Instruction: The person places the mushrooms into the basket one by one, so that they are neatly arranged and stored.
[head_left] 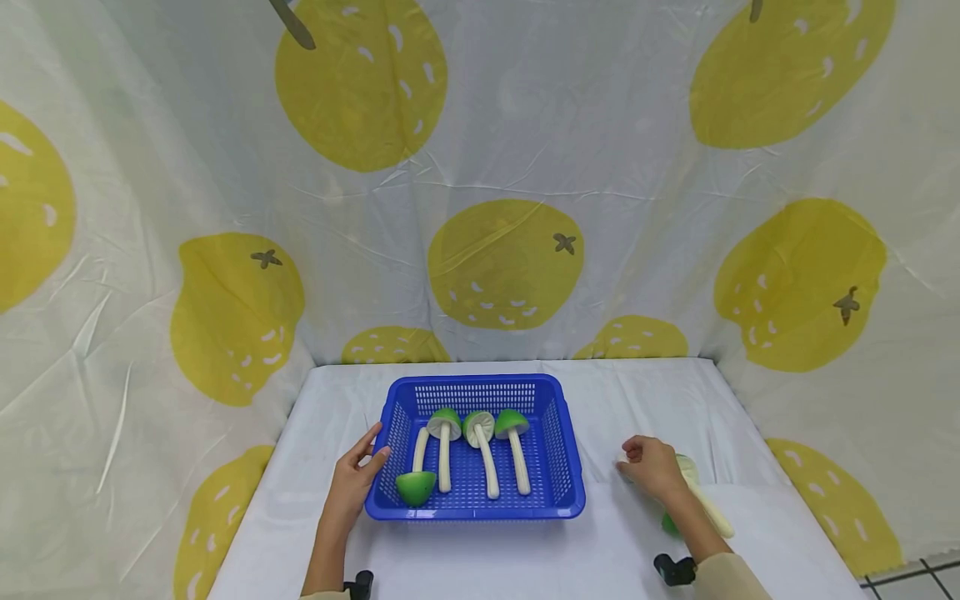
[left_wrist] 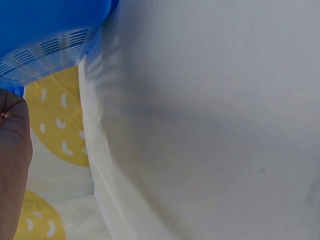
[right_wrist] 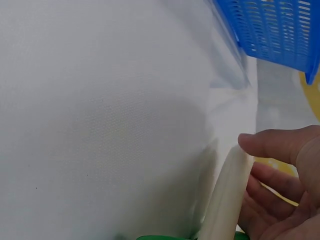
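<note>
A blue plastic basket (head_left: 480,512) stands on the white-covered table, holding several model mushrooms (head_left: 481,442) with green caps and pale stems. My left hand (head_left: 352,479) holds its left rim, the thumb over the edge; most of that grip is outside the left wrist view. To the right of the basket, my right hand (head_left: 654,471) pinches the stem of a green-capped mushroom (right_wrist: 225,200), thumb at the stem's tip and fingers behind. Partly hidden under the right forearm, another mushroom (head_left: 716,512) lies on the cloth.
White cloth (head_left: 465,562) covers the table. Behind and at both sides hangs a pale curtain (head_left: 510,150) printed with yellow fruit. Floor tiles (head_left: 918,579) show at the lower right corner. Black wrist cameras (head_left: 673,570) sit on both wrists.
</note>
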